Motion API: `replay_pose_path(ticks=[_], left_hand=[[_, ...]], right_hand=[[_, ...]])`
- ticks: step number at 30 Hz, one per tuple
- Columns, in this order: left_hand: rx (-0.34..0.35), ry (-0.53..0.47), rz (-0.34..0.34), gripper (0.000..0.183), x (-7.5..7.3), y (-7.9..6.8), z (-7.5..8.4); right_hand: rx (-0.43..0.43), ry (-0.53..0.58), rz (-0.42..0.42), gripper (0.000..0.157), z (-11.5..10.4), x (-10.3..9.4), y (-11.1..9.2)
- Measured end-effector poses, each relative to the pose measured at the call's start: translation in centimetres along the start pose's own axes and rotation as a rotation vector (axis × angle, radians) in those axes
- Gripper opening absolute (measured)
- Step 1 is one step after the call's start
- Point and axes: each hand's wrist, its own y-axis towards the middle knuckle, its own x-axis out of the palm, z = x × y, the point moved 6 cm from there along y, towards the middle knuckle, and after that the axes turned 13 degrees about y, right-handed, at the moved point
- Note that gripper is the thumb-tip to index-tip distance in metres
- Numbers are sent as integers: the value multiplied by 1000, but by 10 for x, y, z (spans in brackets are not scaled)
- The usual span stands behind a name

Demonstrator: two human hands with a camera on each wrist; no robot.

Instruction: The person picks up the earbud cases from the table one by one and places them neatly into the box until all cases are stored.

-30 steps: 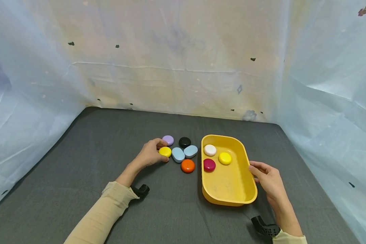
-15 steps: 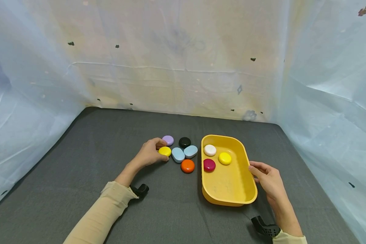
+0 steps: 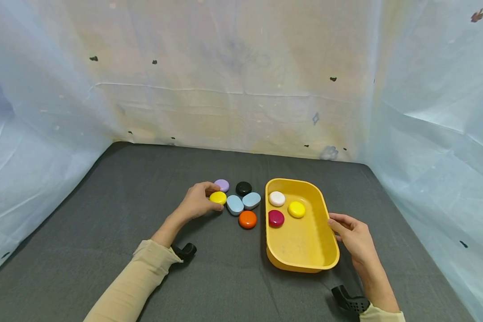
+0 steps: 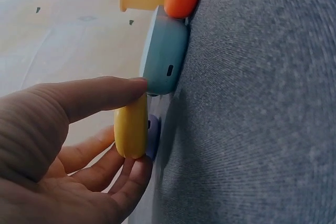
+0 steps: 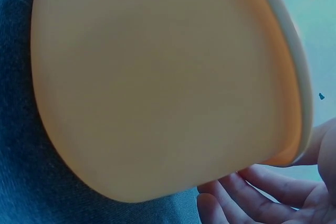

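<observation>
My left hand (image 3: 199,201) pinches a glossy yellow disc (image 3: 218,198) between thumb and fingers. In the left wrist view this yellow disc (image 4: 130,129) is on edge to the camera, and a lilac disc (image 4: 153,135) shows partly behind it. A light blue piece (image 4: 165,53) with a small slot in its side sits just past the thumb tip. My right hand (image 3: 354,235) holds the right rim of a yellow tray (image 3: 302,264). The right wrist view shows the fingers (image 5: 252,192) against the tray's outer wall (image 5: 157,87), with the thumb mostly hidden.
Around the left hand lie a lilac disc (image 3: 222,185), a black disc (image 3: 243,188), two light blue pieces (image 3: 235,205) and an orange disc (image 3: 247,219). Inside the tray are a white disc (image 3: 277,199), another yellow disc (image 3: 296,209) and a crimson disc (image 3: 276,218). Grey cloth (image 3: 225,277) covers the table.
Almost nothing differs. The left hand and its yellow disc have shifted only very slightly; the right hand and the tray keep their places.
</observation>
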Motion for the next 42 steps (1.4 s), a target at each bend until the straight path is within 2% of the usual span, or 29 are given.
replay_pose_path(ticks=[10,30,36,42], left_hand=[[0,-50,8,58,-2,-1,7],[19,-76,12,58,-7,-5,19],[36,-93,32,56,-14,-11,33],[76,-124,29,55,-13,-16,58]], right_hand=[[-5,1,-2,46,-1,0,-1],[-7,-6,2,45,-1,1,-2],[0,3,-2,45,1,1,-2],[-5,0,2,45,0,0,-1]])
